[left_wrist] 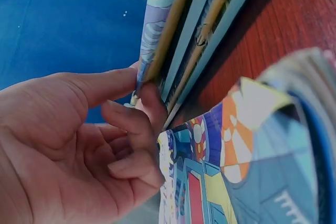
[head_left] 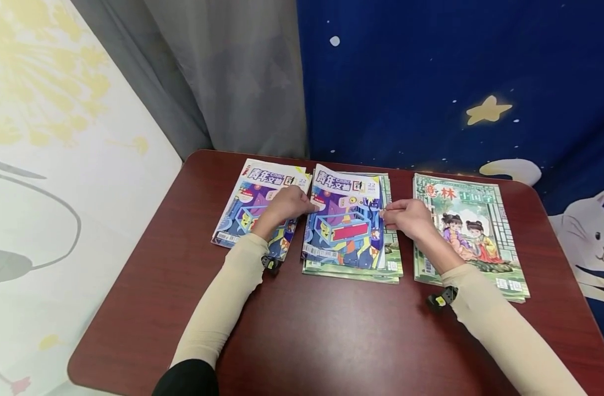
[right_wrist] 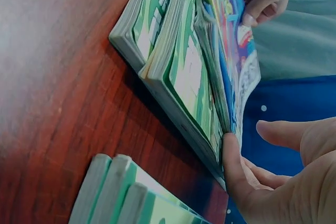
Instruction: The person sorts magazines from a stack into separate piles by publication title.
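A purple-covered magazine (head_left: 346, 223) lies on top of a green-covered magazine pile (head_left: 393, 258) in the middle of the table. My left hand (head_left: 291, 203) pinches its left edge; in the left wrist view the thumb (left_wrist: 113, 83) presses the cover while the index finger lies under it. At the right edge is my right hand (head_left: 408, 217). The right wrist view shows one finger (right_wrist: 236, 166) against the magazine's edge, with the thumb (right_wrist: 281, 132) raised apart from the cover. Under my left wrist lies another purple-covered magazine (head_left: 232, 214).
To the right lies a pile of green-covered magazines (head_left: 472, 236), partly under my right forearm. All the piles rest on a dark red table (head_left: 331, 335). A blue curtain (head_left: 406, 82) and a grey curtain (head_left: 247, 82) hang behind its far edge.
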`<action>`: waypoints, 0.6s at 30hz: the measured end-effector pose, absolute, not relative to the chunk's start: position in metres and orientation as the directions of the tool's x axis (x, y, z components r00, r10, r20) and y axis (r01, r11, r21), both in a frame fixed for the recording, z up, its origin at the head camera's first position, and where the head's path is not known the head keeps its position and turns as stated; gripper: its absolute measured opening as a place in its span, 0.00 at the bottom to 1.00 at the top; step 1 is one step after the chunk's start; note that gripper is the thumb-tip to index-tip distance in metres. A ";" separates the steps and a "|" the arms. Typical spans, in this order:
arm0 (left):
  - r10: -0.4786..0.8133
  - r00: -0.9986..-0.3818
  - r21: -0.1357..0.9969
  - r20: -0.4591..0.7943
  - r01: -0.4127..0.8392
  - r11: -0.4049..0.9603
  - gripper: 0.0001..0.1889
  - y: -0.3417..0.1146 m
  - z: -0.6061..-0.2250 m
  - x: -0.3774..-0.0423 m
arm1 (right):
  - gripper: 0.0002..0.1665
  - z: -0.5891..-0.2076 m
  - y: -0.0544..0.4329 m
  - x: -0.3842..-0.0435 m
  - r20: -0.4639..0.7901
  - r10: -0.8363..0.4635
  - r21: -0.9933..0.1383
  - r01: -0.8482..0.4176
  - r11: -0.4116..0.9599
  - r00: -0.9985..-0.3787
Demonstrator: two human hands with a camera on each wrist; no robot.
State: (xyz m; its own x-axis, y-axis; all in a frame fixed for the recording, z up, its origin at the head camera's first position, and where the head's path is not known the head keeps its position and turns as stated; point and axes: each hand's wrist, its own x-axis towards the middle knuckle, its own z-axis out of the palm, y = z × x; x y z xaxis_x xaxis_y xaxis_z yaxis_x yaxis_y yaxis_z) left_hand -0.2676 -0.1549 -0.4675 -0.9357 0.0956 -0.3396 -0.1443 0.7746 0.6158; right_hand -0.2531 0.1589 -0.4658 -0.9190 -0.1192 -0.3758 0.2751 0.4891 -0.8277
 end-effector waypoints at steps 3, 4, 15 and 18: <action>0.160 -0.936 0.655 -0.314 -0.092 0.750 0.28 -0.154 -0.468 -0.268 | 0.26 -0.468 0.157 -0.255 -0.362 -0.097 -0.817 0.266 0.512 -0.927; 0.175 -0.936 0.666 -0.306 -0.080 0.741 0.28 -0.154 -0.468 -0.268 | 0.26 -0.469 0.157 -0.256 -0.360 -0.090 -0.811 0.263 0.522 -0.929; 0.170 -0.954 0.704 -0.246 -0.055 0.709 0.18 -0.152 -0.468 -0.264 | 0.23 -0.470 0.153 -0.259 -0.365 -0.078 -0.794 0.267 0.546 -0.928; 0.220 -0.953 0.807 -0.206 -0.039 0.589 0.15 -0.156 -0.471 -0.262 | 0.26 -0.469 0.154 -0.258 -0.383 -0.090 -0.804 0.284 0.523 -0.919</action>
State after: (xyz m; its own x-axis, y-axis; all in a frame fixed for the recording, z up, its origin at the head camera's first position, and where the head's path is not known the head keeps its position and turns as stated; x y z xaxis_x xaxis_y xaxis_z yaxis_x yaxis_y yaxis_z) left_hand -0.2616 -0.1562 -0.4708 -0.9535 0.2200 -0.2062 -0.0386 0.5892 0.8070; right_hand -0.2581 0.1543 -0.4692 -0.9194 -0.0896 -0.3831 0.2839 0.5231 -0.8036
